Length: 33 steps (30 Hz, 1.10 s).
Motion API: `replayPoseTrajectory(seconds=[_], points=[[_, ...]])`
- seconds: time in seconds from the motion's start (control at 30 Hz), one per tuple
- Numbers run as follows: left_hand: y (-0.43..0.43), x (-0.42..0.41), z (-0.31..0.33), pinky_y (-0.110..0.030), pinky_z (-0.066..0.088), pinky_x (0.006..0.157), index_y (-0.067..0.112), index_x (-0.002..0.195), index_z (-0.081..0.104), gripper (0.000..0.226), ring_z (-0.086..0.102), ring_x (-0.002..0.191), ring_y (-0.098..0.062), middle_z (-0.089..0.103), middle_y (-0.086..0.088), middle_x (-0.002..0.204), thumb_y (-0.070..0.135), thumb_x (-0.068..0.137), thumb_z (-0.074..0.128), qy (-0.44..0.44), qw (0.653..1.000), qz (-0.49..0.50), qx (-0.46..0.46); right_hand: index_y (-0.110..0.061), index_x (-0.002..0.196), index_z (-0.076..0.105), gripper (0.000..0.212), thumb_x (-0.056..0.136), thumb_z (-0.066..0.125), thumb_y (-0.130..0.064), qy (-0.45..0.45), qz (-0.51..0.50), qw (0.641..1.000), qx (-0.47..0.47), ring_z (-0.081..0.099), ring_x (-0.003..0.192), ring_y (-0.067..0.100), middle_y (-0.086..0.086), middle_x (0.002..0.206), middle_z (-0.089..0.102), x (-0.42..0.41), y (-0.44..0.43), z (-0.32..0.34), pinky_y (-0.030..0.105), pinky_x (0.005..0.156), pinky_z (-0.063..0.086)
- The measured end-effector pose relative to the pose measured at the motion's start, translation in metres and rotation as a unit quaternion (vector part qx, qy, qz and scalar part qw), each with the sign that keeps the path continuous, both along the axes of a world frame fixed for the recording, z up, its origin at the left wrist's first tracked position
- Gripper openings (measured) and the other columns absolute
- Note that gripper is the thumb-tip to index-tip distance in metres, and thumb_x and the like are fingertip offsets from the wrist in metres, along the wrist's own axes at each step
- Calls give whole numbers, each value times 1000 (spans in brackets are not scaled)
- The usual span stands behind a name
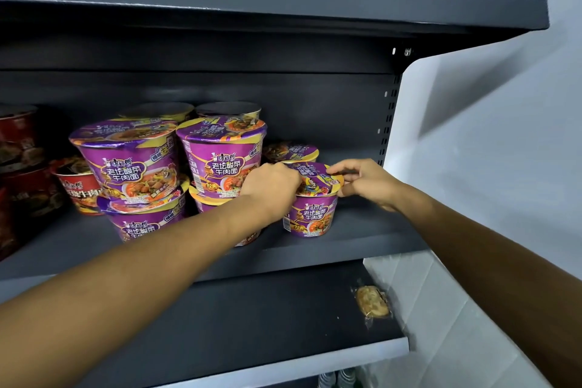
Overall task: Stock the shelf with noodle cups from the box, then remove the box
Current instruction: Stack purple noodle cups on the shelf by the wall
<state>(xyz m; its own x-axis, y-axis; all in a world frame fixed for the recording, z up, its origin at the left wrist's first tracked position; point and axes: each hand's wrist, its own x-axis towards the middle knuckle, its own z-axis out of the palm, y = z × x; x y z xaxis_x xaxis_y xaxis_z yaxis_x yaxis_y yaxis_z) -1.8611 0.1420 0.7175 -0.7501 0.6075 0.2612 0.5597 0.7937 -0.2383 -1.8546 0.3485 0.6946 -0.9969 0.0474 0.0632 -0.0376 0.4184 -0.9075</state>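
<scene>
Noodle cup [311, 216]: I see it upright on the dark shelf [371, 238], just right of the stacked cups [126, 164].
Left hand [271, 184]: my fingers curl over its left lid rim.
Right hand [362, 181]: pinches the right rim.

Both bare arms stretched forward, converging. Left hand [271, 186] knuckles up, fingers curled over the left rim of a noodle cup [310, 217]. Right hand [367, 183] pinches the opposite rim between thumb and fingertips.
</scene>
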Motion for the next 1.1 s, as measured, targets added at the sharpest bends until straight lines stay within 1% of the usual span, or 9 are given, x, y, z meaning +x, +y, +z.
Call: replayPoseTrajectory(seconds=[0.2, 0.3, 0.4, 0.5, 0.57, 0.67, 0.73, 0.83, 1.1], points=[[-4, -4, 3, -39, 52, 80, 17, 121, 61, 33, 59, 107, -30, 62, -9, 117, 33, 93, 57, -28, 1000, -8, 12, -12, 111, 62, 49, 76, 54, 23, -18, 9, 1000, 1, 63, 90, 12, 8, 107, 65, -6, -7, 3, 19, 65, 52], [-2, -5, 3, -39, 50, 79, 15, 123, 57, 33, 58, 109, -32, 60, -12, 119, 29, 93, 56, -49, 999, -1, 15, -12, 110, 62, 49, 77, 54, 22, -24, 12, 1000, 13, 63, 90, 11, 9, 110, 64, -6, -8, 4, 17, 64, 51], [2, -4, 2, -35, 44, 71, 12, 124, 53, 30, 58, 109, -34, 57, -14, 120, 18, 95, 54, -52, 999, 3, 0, -11, 109, 62, 46, 78, 54, 21, -22, 16, 999, 24, 63, 91, 10, 8, 115, 63, -4, -9, 5, 17, 66, 50], [3, -5, 5, -34, 45, 72, 11, 124, 53, 31, 58, 108, -34, 57, -15, 120, 16, 94, 57, -61, 998, 6, -1, -12, 107, 64, 43, 78, 56, 20, -18, 17, 999, 38, 62, 99, 15, 9, 123, 60, -3, -10, 4, 24, 76, 52], [3, -8, 7, -35, 48, 77, 11, 124, 53, 34, 58, 108, -33, 58, -15, 121, 19, 91, 60, -76, 997, 1, 8, -15, 109, 65, 43, 78, 60, 14, -13, 14, 995, 100, 56, 116, 19, 7, 129, 57, -3, -9, 6, 28, 92, 48], [4, -12, 9, -32, 48, 77, 11, 120, 55, 42, 60, 104, -28, 60, -11, 117, 33, 85, 67, -110, 994, -13, 20, -26, 125, 60, 54, 77, 71, -5, -7, 25, 958, 285, 28, 141, 13, -2, 143, 46, -5, -13, 12, 24, 105, 23], [6, -14, 10, -32, 49, 79, 13, 122, 56, 51, 60, 103, -26, 62, -9, 116, 44, 83, 67, -119, 992, -20, 21, -31, 132, 54, 62, 76, 75, -14, -16, 57, 942, 331, 38, 135, 14, -4, 142, 47, -4, -20, 18, 26, 106, 31], [9, -17, 12, -32, 49, 82, 17, 128, 58, 51, 61, 105, -24, 64, -6, 116, 46, 87, 63, -124, 991, -38, 12, -34, 131, 55, 58, 77, 76, -24, -10, 88, 926, 366, 53, 118, 13, -8, 129, 60, -1, -30, 25, 24, 98, 41], [14, -21, 19, -35, 49, 92, 16, 124, 63, 43, 58, 110, -23, 64, -4, 118, 37, 87, 66, -127, 990, -54, -31, -33, 127, 59, 53, 77, 76, -34, 10, 100, 909, 406, 57, 111, 14, -7, 122, 64, 3, -34, 30, 26, 94, 45]])
